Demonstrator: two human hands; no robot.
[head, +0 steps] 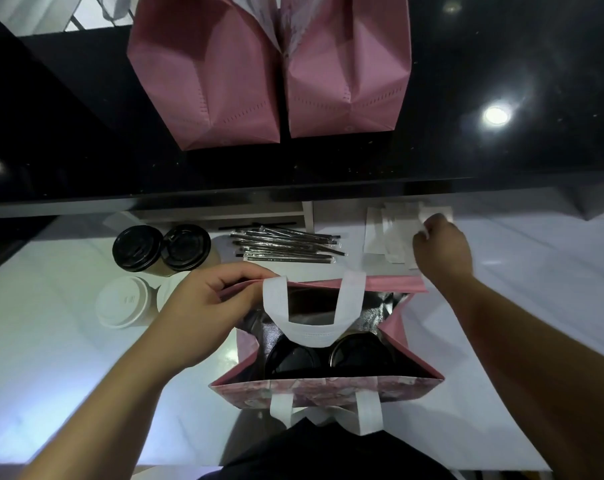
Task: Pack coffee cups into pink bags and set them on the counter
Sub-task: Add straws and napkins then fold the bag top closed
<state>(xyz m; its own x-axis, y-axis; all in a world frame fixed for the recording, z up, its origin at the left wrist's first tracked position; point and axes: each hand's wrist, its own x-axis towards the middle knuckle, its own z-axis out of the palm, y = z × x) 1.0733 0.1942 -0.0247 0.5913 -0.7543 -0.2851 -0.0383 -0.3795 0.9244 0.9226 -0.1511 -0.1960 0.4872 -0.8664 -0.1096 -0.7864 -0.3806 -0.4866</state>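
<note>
On the white table (51, 375), right in front: open pink fabric bag with white handles (324, 341); two black-lidded coffee cups (328, 356) sit inside it
Left hand (207, 306): pinching the bag's far rim, holding it open
Right hand (442, 247): curled round a white paper packet (432, 216) from the pile
Back left: two black-lidded cups (162, 247); white-lidded cups (123, 301) nearer
Middle: wrapped black straws (286, 245)
Black upper table (501, 64): two pink bags (269, 71) side by side
</note>
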